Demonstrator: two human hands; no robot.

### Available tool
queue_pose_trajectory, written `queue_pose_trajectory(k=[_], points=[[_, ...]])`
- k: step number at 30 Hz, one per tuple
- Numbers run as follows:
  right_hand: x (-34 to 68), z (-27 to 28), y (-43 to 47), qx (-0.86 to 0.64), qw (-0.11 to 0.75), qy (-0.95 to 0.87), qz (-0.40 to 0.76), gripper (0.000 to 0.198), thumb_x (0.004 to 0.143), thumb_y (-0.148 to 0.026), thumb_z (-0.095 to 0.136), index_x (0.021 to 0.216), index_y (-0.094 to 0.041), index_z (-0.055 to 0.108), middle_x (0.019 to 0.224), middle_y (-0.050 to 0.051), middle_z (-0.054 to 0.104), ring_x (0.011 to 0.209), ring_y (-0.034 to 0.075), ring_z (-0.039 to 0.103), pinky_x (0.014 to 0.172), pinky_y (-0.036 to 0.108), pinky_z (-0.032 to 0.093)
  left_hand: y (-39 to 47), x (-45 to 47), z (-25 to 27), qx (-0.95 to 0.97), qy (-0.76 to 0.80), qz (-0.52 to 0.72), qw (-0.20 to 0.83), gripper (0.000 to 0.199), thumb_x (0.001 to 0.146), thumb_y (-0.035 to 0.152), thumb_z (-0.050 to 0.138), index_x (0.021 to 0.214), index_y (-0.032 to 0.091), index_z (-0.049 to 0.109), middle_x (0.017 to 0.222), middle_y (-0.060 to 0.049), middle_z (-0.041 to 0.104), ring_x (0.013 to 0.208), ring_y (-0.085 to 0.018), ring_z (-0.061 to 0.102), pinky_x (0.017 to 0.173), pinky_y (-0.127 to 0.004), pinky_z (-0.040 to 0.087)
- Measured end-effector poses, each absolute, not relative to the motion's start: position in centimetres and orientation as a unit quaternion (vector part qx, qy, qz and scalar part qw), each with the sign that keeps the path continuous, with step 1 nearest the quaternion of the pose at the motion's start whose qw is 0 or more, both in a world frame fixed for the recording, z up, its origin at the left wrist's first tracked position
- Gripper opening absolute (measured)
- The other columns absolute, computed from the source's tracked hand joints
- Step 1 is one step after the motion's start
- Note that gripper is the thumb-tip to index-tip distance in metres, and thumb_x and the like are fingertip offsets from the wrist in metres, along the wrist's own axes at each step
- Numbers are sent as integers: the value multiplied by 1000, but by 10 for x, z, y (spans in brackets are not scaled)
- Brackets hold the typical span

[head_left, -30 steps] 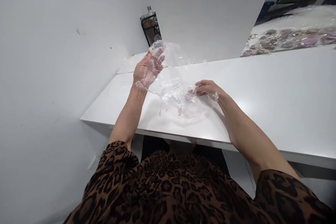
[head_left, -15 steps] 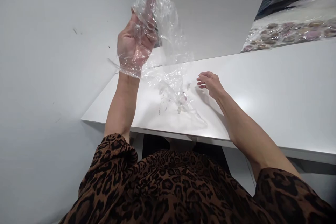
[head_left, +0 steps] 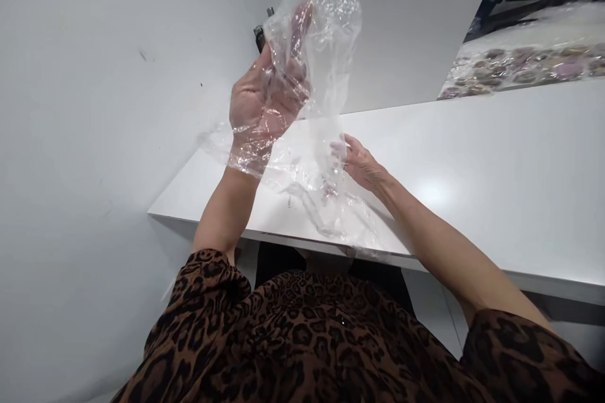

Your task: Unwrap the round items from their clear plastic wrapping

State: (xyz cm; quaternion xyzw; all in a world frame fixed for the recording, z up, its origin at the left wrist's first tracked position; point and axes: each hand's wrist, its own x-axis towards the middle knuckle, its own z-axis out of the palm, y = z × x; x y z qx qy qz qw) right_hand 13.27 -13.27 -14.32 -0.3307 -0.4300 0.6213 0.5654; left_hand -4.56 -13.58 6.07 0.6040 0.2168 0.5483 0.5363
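A clear, crinkled plastic bag (head_left: 333, 69) is draped over my left hand (head_left: 271, 91), which is raised above the table's far left part. Through the film I see one finger stretched upward and the others loosely bent, so the hand looks open. The bag's lower end trails down to the white table's front edge. My right hand (head_left: 359, 160) is low over the table, to the right of the bag, with its fingers apart. Its fingertips overlap the film; whether they touch it I cannot tell. Small pinkish-brown marks (head_left: 329, 187) show through the lower part of the bag.
The white table (head_left: 472, 189) runs off to the right, with a plain wall (head_left: 94, 107) to its left and behind it. A picture panel (head_left: 534, 44) stands at the back right. A small dark object (head_left: 259, 38) shows behind my left hand.
My left hand has shifted right and slightly down with the bag, uncovering the dark object behind it. My right hand has moved left to the bag's edge.
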Motion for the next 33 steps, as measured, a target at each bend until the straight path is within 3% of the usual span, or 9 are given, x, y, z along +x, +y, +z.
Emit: queue_pose_trajectory(k=[4, 6, 9, 11, 18, 23, 29, 31, 33], points=[[129, -143, -136, -306, 577, -375, 658, 77, 55, -45, 97, 122, -33, 62, 140, 5, 68, 135, 28, 60, 108, 49, 52, -148, -52, 54, 576, 174, 565, 565, 42, 104, 29, 35, 133, 29, 64, 107, -6, 73, 83, -16, 69, 68, -26, 52], [130, -141, -137, -285, 567, -383, 671, 60, 58, -40, 98, 109, -29, 69, 117, 4, 76, 117, 25, 68, 100, 44, 56, -153, -58, 53, 546, 149, 576, 589, 41, 103, 22, 32, 126, 24, 65, 97, -5, 71, 66, -12, 62, 60, -24, 48], [141, -135, -133, -273, 597, -399, 640, 39, 64, -40, 96, 91, -24, 73, 80, 0, 70, 81, 16, 68, 85, 36, 59, -154, -79, 53, 515, 169, 595, 593, 40, 103, 17, 29, 108, 20, 68, 98, -5, 72, 55, -8, 53, 56, -24, 46], [157, -130, -127, -286, 651, -387, 587, 38, 64, -43, 95, 86, -25, 70, 71, -3, 64, 70, 13, 63, 75, 33, 59, -147, -102, 50, 502, 211, 612, 573, 39, 105, 18, 30, 100, 21, 69, 107, -3, 74, 55, -7, 51, 55, -25, 46], [205, -115, -123, -406, 694, -393, 446, 29, 79, -53, 78, 89, -30, 63, 93, 4, 69, 99, 23, 69, 70, 36, 58, -96, -191, 8, 521, 434, 571, 463, 12, 95, 17, 60, 99, 29, 59, 83, 8, 74, 83, -10, 67, 84, -31, 52], [187, -114, -133, -448, 630, -471, 426, 39, 84, -67, 66, 90, -29, 61, 106, 8, 69, 104, 27, 68, 67, 39, 56, -107, -178, -11, 570, 472, 495, 456, 51, 84, 28, 73, 131, 32, 54, 87, 3, 75, 71, -12, 65, 75, -32, 52], [145, -111, -159, -340, 562, -500, 565, 46, 72, -62, 85, 85, -27, 58, 94, 3, 72, 75, 20, 68, 70, 39, 58, -146, -102, -36, 715, 371, 223, 549, 83, 77, 40, 85, 149, 23, 48, 97, -9, 74, 69, -17, 67, 64, -31, 52], [138, -109, -169, -331, 524, -510, 597, 46, 71, -61, 86, 85, -27, 59, 92, 4, 74, 77, 23, 71, 75, 44, 61, -152, -80, -55, 750, 335, 167, 545, 74, 75, 39, 86, 140, 21, 56, 98, -11, 74, 77, -22, 69, 67, -34, 54], [136, -107, -176, -328, 495, -519, 615, 44, 71, -60, 86, 86, -28, 60, 94, 5, 76, 84, 27, 74, 78, 48, 62, -154, -67, -70, 790, 312, 169, 500, 40, 78, 35, 84, 112, 21, 69, 92, -9, 72, 79, -23, 67, 70, -37, 54]])
